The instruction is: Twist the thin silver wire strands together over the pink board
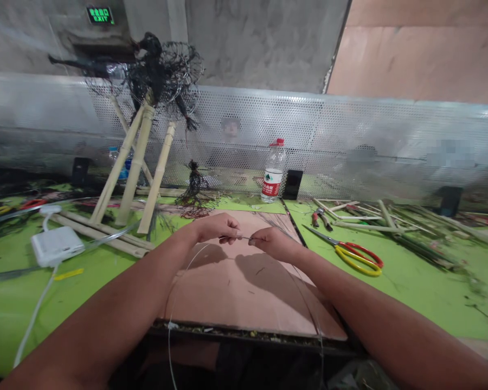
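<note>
My left hand (218,226) and my right hand (273,241) are close together above a pinkish-brown wooden board (268,311). Each pinches a thin wire-like strand (246,237), a short length of which shows between the fingertips. A pale thin strand (171,319) hangs in a curve below my left hand, past the board's front edge, and another fine line runs down on the right. Whether these join the pinched piece is hard to tell. Both hands cast shadows on the board.
Red-and-yellow-handled scissors (358,259) and pliers (322,219) lie to the right, near bamboo strips (361,218). A water bottle (272,173) stands at the back. Leftward are a bamboo-legged figure (136,168) with black wire mesh, a white adapter (57,246) and cables.
</note>
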### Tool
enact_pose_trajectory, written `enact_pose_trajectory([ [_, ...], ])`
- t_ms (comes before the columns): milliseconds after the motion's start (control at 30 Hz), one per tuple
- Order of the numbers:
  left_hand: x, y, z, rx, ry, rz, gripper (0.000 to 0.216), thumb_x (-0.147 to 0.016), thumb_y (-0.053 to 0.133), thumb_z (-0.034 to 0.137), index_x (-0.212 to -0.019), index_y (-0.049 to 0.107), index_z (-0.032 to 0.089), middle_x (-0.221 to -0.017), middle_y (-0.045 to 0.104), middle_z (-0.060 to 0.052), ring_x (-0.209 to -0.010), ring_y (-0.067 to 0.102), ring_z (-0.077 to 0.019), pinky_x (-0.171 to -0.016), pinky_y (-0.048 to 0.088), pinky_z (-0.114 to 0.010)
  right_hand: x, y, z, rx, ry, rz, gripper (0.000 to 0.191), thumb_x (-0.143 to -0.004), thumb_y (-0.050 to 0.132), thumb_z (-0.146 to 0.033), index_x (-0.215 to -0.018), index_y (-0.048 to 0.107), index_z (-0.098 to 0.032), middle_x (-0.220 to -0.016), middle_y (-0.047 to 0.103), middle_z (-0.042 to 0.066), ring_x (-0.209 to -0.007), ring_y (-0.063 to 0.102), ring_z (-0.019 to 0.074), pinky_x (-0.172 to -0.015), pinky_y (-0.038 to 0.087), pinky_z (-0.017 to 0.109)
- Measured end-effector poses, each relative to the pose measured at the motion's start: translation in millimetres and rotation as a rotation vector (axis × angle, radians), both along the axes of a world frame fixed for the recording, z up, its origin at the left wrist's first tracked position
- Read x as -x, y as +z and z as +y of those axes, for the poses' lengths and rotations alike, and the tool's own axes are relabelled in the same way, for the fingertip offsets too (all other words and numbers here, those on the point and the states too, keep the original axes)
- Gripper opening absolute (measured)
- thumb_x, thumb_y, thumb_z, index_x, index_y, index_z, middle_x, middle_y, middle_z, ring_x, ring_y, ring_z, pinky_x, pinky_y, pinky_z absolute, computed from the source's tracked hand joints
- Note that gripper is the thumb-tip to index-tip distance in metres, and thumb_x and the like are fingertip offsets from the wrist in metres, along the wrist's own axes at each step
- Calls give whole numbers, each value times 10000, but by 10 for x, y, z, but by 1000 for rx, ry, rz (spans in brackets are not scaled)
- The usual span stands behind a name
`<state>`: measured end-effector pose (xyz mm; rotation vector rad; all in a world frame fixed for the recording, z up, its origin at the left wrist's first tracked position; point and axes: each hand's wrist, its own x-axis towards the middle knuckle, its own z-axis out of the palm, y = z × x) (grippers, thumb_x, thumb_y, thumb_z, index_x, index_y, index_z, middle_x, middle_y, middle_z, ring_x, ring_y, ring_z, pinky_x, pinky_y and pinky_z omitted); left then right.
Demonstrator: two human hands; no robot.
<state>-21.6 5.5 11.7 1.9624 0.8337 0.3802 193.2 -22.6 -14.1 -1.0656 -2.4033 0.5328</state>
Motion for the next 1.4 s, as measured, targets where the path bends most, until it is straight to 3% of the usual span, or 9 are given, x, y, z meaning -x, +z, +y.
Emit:
enact_pose_trajectory([
  [433,5,-76,12,216,-106,-42,289,-691,600,417,-682,550,132,-469,463,40,-386,341,-53,-408,222,-204,-5,68,-69,-264,66,-238,301,-864,382,-292,-713,607,-161,-664,582,38,-612,457,107,-600,302,215],
  [733,-17,-189,67,465,-77,-106,258,-670,616,380,-658,513,144,-403,415,47,-328,292,-51,-349,185,-195,7,91,-117,-388,-10,-359,324,-881,348,-305,-731,600,-167,-679,604,56,-624,491,129,-591,285,235],
  [900,-33,-224,107,504,-57,-73,260,-669,605,391,-672,520,145,-363,378,58,-286,246,-52,-307,159,-194,21,103,-139,-405,-42,-429,317,-881,350,-310,-778,616,-172,-706,625,63,-628,511,137,-577,274,244],
  [1033,-53,-188,80,404,13,-101,297,-696,581,423,-746,532,135,-429,430,53,-323,299,-40,-339,222,-169,12,89,-86,-351,-85,-397,302,-875,368,-314,-796,625,-176,-730,634,56,-658,522,135,-583,284,235],
  [1200,-43,-51,9,-13,116,-153,403,-696,593,451,-953,551,143,-686,551,-5,-556,510,-88,-500,410,-208,-17,84,-17,-301,-133,-311,291,-869,375,-300,-802,633,-184,-773,643,48,-693,523,133,-592,294,228],
  [1400,-5,27,-1,-239,106,-59,370,-723,561,444,-830,627,97,-579,531,-7,-528,493,-91,-532,427,-223,-25,106,-19,-289,-146,-297,302,-868,381,-312,-771,631,-174,-760,637,54,-693,520,134,-611,302,229],
])
